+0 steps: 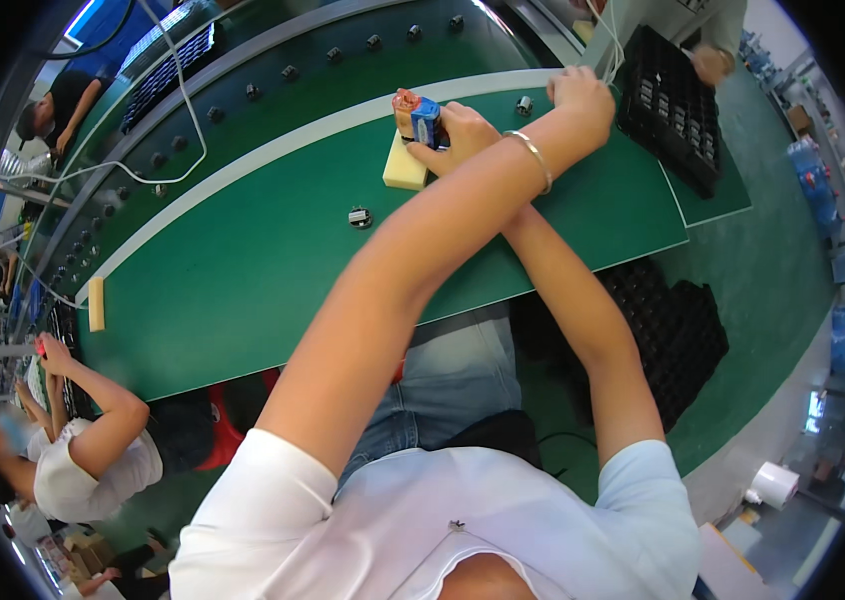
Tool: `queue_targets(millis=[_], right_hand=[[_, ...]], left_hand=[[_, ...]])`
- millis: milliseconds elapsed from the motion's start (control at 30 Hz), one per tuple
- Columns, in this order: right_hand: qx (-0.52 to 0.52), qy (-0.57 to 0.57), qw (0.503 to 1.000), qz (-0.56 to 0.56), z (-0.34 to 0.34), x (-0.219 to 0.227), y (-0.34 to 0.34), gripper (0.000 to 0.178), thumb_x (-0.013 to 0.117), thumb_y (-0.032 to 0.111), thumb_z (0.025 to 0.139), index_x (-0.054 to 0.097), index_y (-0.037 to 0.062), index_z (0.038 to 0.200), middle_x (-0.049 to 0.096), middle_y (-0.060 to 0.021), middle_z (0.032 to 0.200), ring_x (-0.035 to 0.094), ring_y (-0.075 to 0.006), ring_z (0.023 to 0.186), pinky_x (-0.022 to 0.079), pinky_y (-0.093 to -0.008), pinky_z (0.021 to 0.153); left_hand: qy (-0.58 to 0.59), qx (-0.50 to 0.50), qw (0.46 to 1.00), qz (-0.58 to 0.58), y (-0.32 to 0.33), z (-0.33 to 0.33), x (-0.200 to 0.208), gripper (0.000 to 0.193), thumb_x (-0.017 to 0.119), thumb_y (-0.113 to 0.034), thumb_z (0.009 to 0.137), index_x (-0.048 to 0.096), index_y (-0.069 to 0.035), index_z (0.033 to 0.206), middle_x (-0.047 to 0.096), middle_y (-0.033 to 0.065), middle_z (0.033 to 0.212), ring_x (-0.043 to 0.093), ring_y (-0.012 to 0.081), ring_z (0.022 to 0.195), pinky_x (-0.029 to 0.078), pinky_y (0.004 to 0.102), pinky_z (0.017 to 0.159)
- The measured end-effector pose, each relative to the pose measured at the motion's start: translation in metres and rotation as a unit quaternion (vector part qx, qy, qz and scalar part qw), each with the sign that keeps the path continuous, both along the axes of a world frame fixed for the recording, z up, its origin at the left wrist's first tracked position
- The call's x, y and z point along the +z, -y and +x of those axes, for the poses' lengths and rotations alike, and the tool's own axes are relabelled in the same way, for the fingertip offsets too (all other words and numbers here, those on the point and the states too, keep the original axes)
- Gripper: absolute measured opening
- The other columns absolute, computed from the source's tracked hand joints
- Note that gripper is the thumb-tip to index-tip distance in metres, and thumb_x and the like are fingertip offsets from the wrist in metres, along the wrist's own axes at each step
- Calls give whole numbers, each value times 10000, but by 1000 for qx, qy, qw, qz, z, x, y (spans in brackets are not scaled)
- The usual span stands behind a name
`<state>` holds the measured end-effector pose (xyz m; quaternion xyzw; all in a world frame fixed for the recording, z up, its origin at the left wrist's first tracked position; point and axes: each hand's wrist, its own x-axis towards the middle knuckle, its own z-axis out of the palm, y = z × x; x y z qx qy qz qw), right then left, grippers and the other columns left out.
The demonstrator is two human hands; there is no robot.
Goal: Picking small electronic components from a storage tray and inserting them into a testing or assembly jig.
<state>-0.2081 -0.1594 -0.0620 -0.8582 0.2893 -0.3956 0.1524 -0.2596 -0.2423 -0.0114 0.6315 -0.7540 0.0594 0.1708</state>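
My arms cross over a green bench top (273, 270). My left hand (583, 98), past a bracelet at the wrist, reaches far right beside a black tray (678, 105); its fingers are curled closed, and whatever they hold is hidden. My right hand (458, 138) comes from beneath the left arm and wraps a blue-and-orange block-like object (417, 118), whose kind I cannot make out. That object stands upright at a pale yellow block (406, 166). A small silver-and-black part (360, 217) lies left of my arms; a similar small part (524, 104) sits between my hands.
Beyond the bench's pale edge runs a curved conveyor (273, 110) carrying several small dark parts. A yellow strip (97, 304) lies at the bench's left end. One co-worker (93, 440) sits left; another person's hand (711, 65) is by the black tray. Stacked black trays (663, 330) stand below right.
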Motion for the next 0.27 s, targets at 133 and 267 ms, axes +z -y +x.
queue_targets(millis=[133,267], right_hand=[[-9,5,998,62,3,2,-6,315,793,273,754,700,29,929,652,-115,861,666,-288,798,527,-387,712],[-21,-37,998,51,-6,-6,5,332,801,285,756,721,50,975,669,-123,895,684,-288,823,534,-374,725]], left_hand=[[117,174,962,177,15,-4,-5,481,659,-302,888,642,-53,1299,572,172,1320,588,375,1085,478,477,613],[120,98,952,266,2,-15,14,642,674,-516,825,635,-150,1351,548,164,1392,566,350,1204,520,492,682]])
